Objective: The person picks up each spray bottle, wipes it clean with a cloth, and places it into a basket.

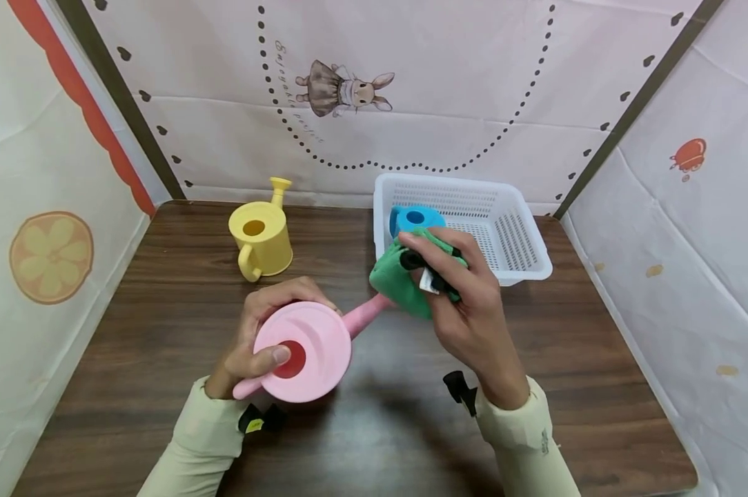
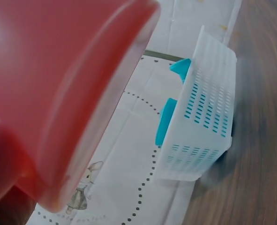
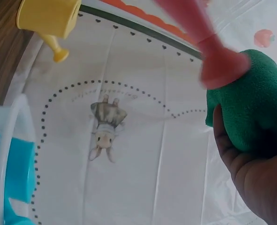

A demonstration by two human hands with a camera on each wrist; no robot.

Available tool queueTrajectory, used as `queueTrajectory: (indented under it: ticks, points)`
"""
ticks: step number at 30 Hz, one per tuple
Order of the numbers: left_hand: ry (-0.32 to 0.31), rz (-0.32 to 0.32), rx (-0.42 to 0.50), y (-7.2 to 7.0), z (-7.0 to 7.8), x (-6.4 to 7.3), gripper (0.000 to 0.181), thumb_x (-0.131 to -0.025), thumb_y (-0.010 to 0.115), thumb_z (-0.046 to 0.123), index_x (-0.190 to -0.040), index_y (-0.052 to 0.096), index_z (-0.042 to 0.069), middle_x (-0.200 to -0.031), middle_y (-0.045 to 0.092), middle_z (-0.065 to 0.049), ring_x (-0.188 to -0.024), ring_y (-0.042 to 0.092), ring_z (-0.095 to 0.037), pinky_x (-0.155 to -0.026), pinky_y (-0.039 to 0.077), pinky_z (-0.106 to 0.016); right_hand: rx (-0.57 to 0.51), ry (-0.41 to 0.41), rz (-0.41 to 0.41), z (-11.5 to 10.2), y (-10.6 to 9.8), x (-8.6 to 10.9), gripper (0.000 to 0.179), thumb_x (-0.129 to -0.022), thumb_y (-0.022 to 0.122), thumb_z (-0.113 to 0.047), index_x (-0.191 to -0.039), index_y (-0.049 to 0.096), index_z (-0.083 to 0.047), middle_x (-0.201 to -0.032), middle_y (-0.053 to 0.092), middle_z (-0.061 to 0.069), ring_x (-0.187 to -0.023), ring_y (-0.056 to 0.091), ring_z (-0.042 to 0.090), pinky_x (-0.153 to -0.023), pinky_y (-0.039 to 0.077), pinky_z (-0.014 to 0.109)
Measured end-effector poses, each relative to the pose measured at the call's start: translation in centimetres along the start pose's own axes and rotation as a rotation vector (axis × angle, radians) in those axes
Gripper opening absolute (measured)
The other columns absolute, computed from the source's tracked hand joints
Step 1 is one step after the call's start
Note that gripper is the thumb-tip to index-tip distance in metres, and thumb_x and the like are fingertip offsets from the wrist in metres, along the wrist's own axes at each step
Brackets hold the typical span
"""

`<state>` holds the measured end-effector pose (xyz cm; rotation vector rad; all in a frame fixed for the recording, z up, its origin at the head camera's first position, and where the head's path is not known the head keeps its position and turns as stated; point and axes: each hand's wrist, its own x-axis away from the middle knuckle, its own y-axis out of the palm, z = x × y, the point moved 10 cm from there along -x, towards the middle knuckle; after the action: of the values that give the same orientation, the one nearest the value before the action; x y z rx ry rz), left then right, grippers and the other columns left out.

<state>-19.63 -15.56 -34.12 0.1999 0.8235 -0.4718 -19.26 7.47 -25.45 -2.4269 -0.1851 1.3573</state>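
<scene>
My left hand (image 1: 265, 328) grips a pink watering can (image 1: 324, 345) above the table, its thumb over the red opening in the top. The can's spout (image 1: 364, 315) points right, toward my right hand (image 1: 470, 304), which holds a bunched green cloth (image 1: 405, 283) with a white tag. In the right wrist view the flared spout end (image 3: 225, 70) meets the green cloth (image 3: 258, 108). The pink can (image 2: 58, 84) fills the upper left of the left wrist view, and little of the left hand shows there.
A yellow watering can (image 1: 262, 238) stands at the back left of the wooden table (image 1: 163, 331). At the back right, a white perforated basket (image 1: 519, 238) holds a blue watering can (image 1: 419, 217). Printed fabric (image 1: 461, 83) walls in the back and sides.
</scene>
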Motion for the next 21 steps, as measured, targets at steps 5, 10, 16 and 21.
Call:
queueTrajectory:
  ticks: [5, 10, 16, 21]
  points:
    - [-0.016, -0.003, -0.013, 0.0, 0.4, -0.1, 0.046, -0.088, 0.061, 0.022, -0.122, 0.076, -0.004, -0.114, 0.082, -0.012, -0.097, 0.075, -0.024, -0.075, 0.059, -0.039, 0.0, 0.058, 0.01, 1.6, -0.4, 0.2, 0.037, -0.107, 0.067, 0.004, -0.143, 0.073, 0.003, -0.142, 0.064, 0.027, -0.137, 0.061, 0.024, -0.123, 0.051, 0.032]
    - [-0.031, 0.027, 0.027, -0.4, 0.1, -0.3, 0.047, -0.084, 0.056, 0.016, -0.121, 0.076, -0.006, -0.113, 0.083, -0.011, -0.098, 0.076, -0.023, -0.076, 0.06, -0.036, -0.011, 0.058, 0.03, 1.3, -1.0, 1.2, 0.035, -0.108, 0.066, 0.003, -0.142, 0.073, 0.004, -0.14, 0.063, 0.028, -0.134, 0.061, 0.022, -0.12, 0.051, 0.03]
    - [-0.05, 0.002, 0.03, 0.0, -0.5, -0.4, 0.047, -0.085, 0.057, 0.018, -0.121, 0.077, -0.004, -0.112, 0.082, -0.011, -0.098, 0.074, -0.024, -0.075, 0.06, -0.038, 0.001, -0.011, 0.007, -0.3, -0.4, 0.4, 0.039, -0.104, 0.062, 0.01, -0.141, 0.073, 0.005, -0.14, 0.063, 0.028, -0.132, 0.061, 0.028, -0.118, 0.053, 0.029]
    - [-0.051, 0.043, 0.132, 0.3, 0.4, -0.9, 0.05, -0.083, 0.052, 0.017, -0.123, 0.078, 0.0, -0.112, 0.082, -0.009, -0.101, 0.072, -0.023, -0.081, 0.057, -0.036, 0.019, 0.032, 0.023, 1.2, 0.0, -0.6, 0.04, -0.106, 0.064, 0.008, -0.144, 0.072, 0.002, -0.141, 0.064, 0.026, -0.134, 0.062, 0.028, -0.12, 0.052, 0.031]
